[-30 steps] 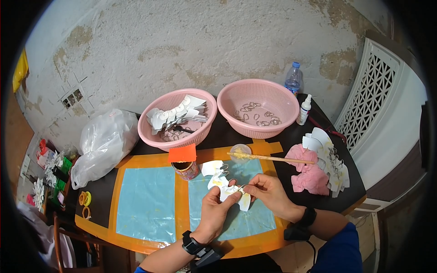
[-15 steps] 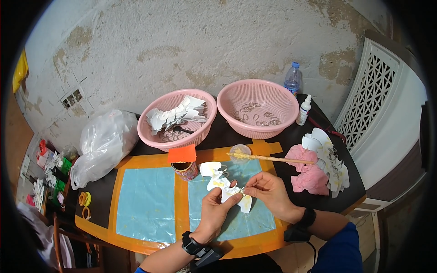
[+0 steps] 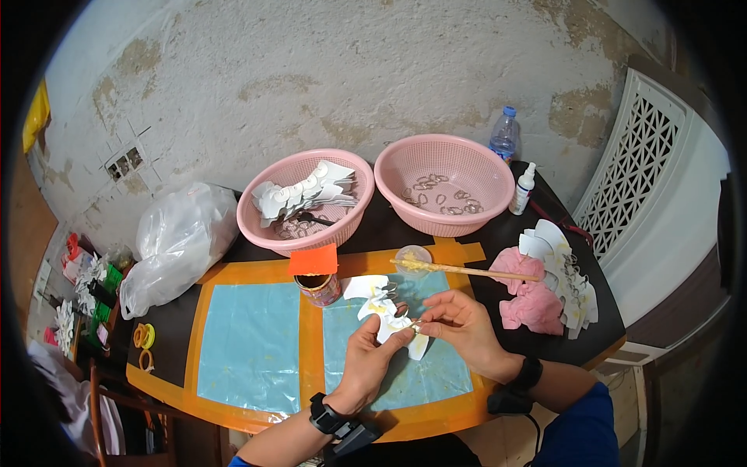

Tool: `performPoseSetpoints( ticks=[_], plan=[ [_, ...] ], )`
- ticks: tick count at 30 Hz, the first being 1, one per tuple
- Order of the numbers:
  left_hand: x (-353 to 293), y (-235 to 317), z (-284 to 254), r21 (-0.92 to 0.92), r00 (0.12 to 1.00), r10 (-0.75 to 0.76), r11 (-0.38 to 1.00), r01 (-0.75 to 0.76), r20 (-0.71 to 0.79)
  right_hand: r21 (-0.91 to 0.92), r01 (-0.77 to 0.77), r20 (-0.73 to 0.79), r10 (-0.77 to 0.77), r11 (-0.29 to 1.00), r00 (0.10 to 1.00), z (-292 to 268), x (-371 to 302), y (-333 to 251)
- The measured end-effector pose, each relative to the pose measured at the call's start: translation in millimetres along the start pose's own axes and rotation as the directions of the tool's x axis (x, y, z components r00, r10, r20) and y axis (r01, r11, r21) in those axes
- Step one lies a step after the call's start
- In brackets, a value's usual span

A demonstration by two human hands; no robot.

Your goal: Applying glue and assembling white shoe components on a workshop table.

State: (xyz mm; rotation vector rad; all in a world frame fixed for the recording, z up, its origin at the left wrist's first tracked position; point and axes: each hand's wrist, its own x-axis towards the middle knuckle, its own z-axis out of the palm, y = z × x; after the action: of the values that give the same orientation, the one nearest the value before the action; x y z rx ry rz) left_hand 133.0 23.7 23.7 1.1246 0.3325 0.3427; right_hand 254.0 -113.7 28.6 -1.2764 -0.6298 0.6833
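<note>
Hands meet over the right blue mat, near its upper edge. Your left hand holds a white cut-out piece from below, its grip closed on the piece between thumb and fingers. Your right hand comes in from the right, its grip narrowed to a pinch on a small metal ring at the edge of the same piece. Whether the ring is already joined to the piece cannot be told.

Just beyond your hands, more white pieces lie on the mat beside a small tin with an orange card propped on it. A wooden stick rests across a clear cup. The left pink basket holds white pieces; the right pink basket holds loose rings. On the right side of the surface, a pink cloth lies against a row of finished pieces. A clear plastic bag sits at the left, beside the left blue mat.
</note>
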Motion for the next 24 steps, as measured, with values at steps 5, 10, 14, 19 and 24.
performPoseSetpoints(
  ticks=[5, 10, 14, 19, 24],
  plan=[
    [2, -1, -1, -0.047, 0.999, -0.034, 0.998, 0.034, 0.017, 0.042, 0.001, -0.01, -0.001, 0.999, 1.0, 0, 0, 3],
    [4, -8, -1, -0.081, 1.0, 0.021, 0.996, -0.023, -0.023, 0.099, 0.044, -0.022, -0.043, 0.994, 0.999, 0, 1, 9],
    [3, -4, 2, -0.098, 0.999, -0.028, 0.995, 0.025, -0.034, 0.117, 0.041, -0.015, -0.04, 0.992, 0.999, -3, 2, 11],
    [2, -1, -4, -0.117, 0.993, -0.113, 0.986, 0.115, 0.021, 0.111, 0.071, -0.005, -0.071, 0.991, 0.997, -1, 0, 9],
    [-2, 4, -1, -0.097, 0.996, -0.07, 0.992, 0.076, 0.062, 0.092, 0.075, 0.051, -0.08, 0.993, 0.996, -7, 3, 11]
  ],
)
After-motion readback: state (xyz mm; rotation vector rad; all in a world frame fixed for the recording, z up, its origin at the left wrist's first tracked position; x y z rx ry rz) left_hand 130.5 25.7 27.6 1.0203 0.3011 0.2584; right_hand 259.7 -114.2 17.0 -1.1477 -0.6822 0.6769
